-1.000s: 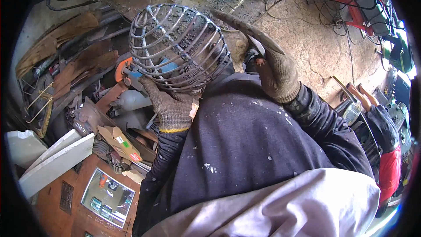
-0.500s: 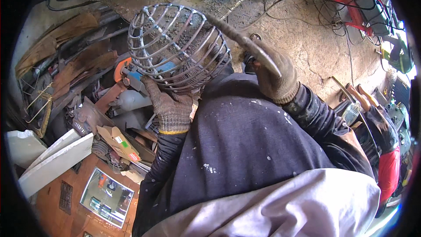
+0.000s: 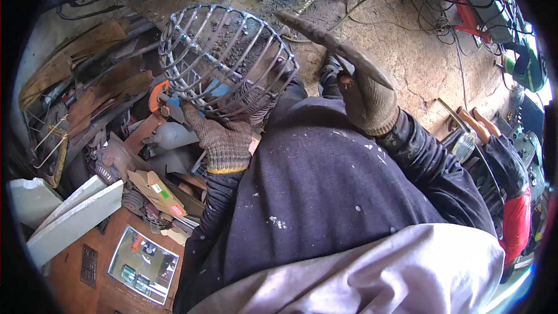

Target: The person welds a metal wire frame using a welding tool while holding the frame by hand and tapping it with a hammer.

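Observation:
A round cage of welded metal rods leans in front of me, its ribs joined along a cross rod. My left hand, in a brown knit glove with a yellow cuff edge, is closed on the cage's lower near side; its fingertips are partly hidden. My right hand, gloved too, grips a chipping hammer with a long, narrow, tapering head. Most of its handle is hidden by the glove. The head is raised to the right of the cage, apart from it.
Scrap wood and metal are heaped at left, beside white boards and an open cardboard box. Cables trail over the floor to a red and grey machine. Another person's red sleeve shows at right.
The cage has shifted slightly left together with my left hand. My right hand has turned the hammer, and its head now sits a little further right.

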{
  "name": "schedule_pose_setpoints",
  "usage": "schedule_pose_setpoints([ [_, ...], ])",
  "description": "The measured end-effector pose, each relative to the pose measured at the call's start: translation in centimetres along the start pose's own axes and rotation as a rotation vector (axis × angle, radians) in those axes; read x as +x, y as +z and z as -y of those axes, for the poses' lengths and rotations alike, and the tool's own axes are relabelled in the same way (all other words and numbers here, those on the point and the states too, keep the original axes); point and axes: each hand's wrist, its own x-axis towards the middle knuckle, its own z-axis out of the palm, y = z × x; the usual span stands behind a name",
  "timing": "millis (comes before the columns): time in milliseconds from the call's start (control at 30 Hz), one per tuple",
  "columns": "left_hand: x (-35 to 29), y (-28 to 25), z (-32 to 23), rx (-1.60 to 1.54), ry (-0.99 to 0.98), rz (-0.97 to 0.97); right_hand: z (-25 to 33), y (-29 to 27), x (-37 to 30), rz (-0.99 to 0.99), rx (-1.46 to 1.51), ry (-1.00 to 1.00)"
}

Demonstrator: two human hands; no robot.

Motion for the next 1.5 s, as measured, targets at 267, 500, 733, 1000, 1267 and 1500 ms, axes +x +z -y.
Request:
schedule_pose_setpoints([
  [267,0.2,-1.0,0.2,-0.021,0.024,0.024,0.3,0.6,0.8,-0.066,0.058,-0.179],
  [500,-1.2,0.4,-0.1,-0.08,-0.088,0.09,-0.2,0.1,1.3,0.125,-0.108,-0.039],
  [733,-0.7,-1.3,-0.1,-0.524,-0.33,0.442,1.1,0.4,1.6,0.209,-0.097,0.14],
  [1000,-1.5,0.1,-0.1,-0.112,-0.139,0.132,0.7,0.7,1.5,0.145,-0.011,0.012],
  [1267,1.2,-4.5,0.0,-0.453,-0.271,0.439,1.2,0.4,2.1,0.142,-0.062,0.031],
  [1500,0.8,-2.8,0.1,-0.338,-0.221,0.365,0.9,0.5,1.4,0.047,-0.018,-0.059],
])
